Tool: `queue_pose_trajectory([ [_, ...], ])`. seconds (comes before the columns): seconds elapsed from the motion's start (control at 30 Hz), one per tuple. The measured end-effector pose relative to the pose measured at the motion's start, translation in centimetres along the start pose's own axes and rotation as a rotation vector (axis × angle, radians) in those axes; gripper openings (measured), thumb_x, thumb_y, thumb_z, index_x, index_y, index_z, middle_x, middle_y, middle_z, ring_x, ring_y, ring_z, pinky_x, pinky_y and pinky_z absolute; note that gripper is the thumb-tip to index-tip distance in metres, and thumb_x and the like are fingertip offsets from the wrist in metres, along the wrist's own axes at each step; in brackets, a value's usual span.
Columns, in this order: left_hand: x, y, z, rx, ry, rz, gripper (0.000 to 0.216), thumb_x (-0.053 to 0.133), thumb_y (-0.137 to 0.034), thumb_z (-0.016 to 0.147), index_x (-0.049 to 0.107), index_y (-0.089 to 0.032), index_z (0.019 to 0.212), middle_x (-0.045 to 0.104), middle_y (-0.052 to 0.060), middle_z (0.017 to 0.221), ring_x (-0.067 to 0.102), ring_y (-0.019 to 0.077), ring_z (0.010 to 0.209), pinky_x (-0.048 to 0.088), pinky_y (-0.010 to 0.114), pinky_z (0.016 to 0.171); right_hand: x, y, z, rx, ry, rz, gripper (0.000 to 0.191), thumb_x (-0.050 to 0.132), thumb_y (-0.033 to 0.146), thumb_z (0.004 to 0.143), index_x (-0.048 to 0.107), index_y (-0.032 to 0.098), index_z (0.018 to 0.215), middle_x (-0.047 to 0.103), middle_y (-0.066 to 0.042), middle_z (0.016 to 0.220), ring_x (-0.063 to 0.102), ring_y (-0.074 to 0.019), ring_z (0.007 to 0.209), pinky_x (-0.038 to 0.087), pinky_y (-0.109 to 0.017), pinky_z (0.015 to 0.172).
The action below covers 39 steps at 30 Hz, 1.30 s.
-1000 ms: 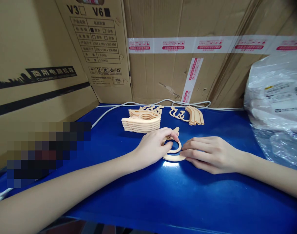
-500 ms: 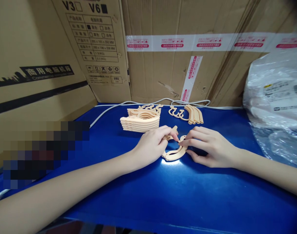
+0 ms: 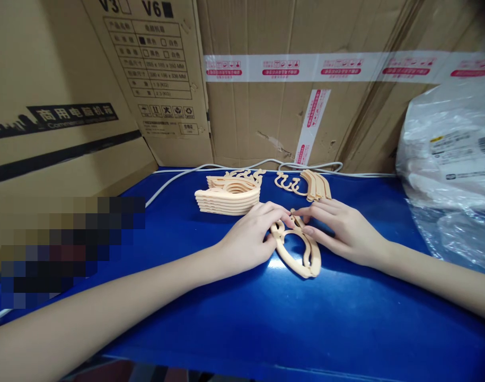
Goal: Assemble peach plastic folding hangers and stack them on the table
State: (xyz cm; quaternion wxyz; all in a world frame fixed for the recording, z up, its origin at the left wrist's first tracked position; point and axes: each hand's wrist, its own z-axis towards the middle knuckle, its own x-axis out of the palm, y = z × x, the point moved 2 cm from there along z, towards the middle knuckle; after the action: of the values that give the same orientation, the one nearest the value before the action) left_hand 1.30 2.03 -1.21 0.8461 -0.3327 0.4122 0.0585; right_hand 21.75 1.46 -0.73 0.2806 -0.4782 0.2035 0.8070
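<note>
My left hand and right hand both pinch the folding hanger, mid-bench, near the back-edge hanger stack.

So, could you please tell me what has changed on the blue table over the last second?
The peach plastic piece between the hands has been turned: it lay curved crosswise, and now runs lengthwise toward the camera. The left hand and right hand have shifted up to pinch its far end together. The stack of hangers, the smaller pile, the cable and the plastic bag stayed put.
</note>
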Motion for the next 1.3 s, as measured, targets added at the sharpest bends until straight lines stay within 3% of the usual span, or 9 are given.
queue_pose_trajectory([
  [0.13,0.1,-0.3,-0.2,0.001,0.008,0.026,0.039,0.053,-0.005,0.072,0.052,-0.02,0.108,0.055,0.006,0.125,0.048,0.0208,0.121,0.037,0.039,0.106,0.1,-0.2,0.0,-0.035,0.078,0.094,0.034,0.046,0.043,0.094,0.057,0.017,0.113,0.067,-0.012,0.106,0.061,-0.0238,0.094,0.047,-0.038,0.08],
  [0.23,0.3,-0.2,-0.3,-0.037,0.034,0.02,0.043,0.059,-0.013,0.071,0.047,-0.02,0.112,0.05,0.01,0.131,0.043,0.0244,0.127,0.036,0.043,0.108,0.4,-0.4,-0.1,-0.083,0.137,0.205,0.056,0.054,0.055,0.087,0.048,0.017,0.128,0.061,-0.015,0.123,0.06,-0.0255,0.108,0.048,-0.039,0.087],
  [0.4,0.5,-0.1,-0.5,-0.097,0.056,-0.003,0.054,0.062,-0.023,0.076,0.038,-0.019,0.124,0.05,0.012,0.13,0.049,0.0259,0.121,0.042,0.044,0.102,0.8,-0.5,-0.1,-0.035,0.149,0.178,0.081,0.067,0.06,0.074,0.039,0.015,0.136,0.057,-0.017,0.129,0.057,-0.029,0.114,0.048,-0.044,0.093],
  [0.57,0.2,-0.4,-0.3,-0.168,0.07,0.032,0.062,0.069,-0.037,0.076,0.038,-0.02,0.126,0.053,0.011,0.128,0.051,0.0287,0.119,0.044,0.047,0.099,0.8,-0.6,0.1,0.022,0.111,0.105,0.079,0.07,0.064,0.069,0.047,0.017,0.129,0.062,-0.014,0.117,0.06,-0.0297,0.104,0.049,-0.044,0.085],
  [0.77,-0.3,-0.6,0.0,-0.195,0.116,0.171,0.068,0.07,-0.058,0.071,0.046,-0.019,0.121,0.058,0.011,0.124,0.054,0.032,0.113,0.045,0.049,0.093,0.6,-0.6,0.0,-0.006,0.131,0.203,0.071,0.069,0.06,0.072,0.047,0.02,0.126,0.061,-0.012,0.122,0.06,-0.0283,0.107,0.048,-0.04,0.087],
  [0.9,-0.4,-0.7,0.0,-0.091,0.141,0.247,0.06,0.067,-0.055,0.077,0.048,-0.016,0.119,0.062,0.011,0.114,0.058,0.0288,0.103,0.048,0.043,0.085,0.4,-0.9,-0.2,0.084,0.065,0.27,0.048,0.059,0.052,0.085,0.05,0.021,0.121,0.062,-0.01,0.118,0.058,-0.0256,0.107,0.046,-0.038,0.089],
  [1.03,-1.1,-1.2,-0.1,0.108,0.052,0.374,0.058,0.067,-0.048,0.079,0.048,-0.012,0.12,0.06,0.012,0.116,0.056,0.0271,0.104,0.046,0.04,0.089,0.1,-1.5,-0.2,0.322,-0.026,0.375,0.03,0.046,0.047,0.093,0.055,0.021,0.105,0.065,-0.004,0.092,0.06,-0.0197,0.083,0.046,-0.033,0.075],
  [1.13,-1.9,-1.7,0.0,0.225,-0.059,0.5,0.054,0.063,-0.044,0.083,0.049,-0.008,0.12,0.06,0.013,0.116,0.053,0.0272,0.108,0.043,0.04,0.095,-0.2,-1.7,0.0,0.408,0.002,0.479,0.029,0.045,0.048,0.094,0.057,0.022,0.09,0.061,-0.001,0.085,0.056,-0.0178,0.079,0.042,-0.03,0.07],
  [1.3,-2.4,-1.6,0.2,0.268,-0.145,0.644,0.053,0.062,-0.042,0.085,0.048,-0.006,0.121,0.059,0.015,0.119,0.052,0.0284,0.11,0.043,0.041,0.097,-0.7,-1.8,0.4,0.515,0.047,0.693,0.034,0.053,0.05,0.089,0.055,0.02,0.073,0.046,0.002,0.067,0.042,-0.0129,0.063,0.031,-0.027,0.057],
])
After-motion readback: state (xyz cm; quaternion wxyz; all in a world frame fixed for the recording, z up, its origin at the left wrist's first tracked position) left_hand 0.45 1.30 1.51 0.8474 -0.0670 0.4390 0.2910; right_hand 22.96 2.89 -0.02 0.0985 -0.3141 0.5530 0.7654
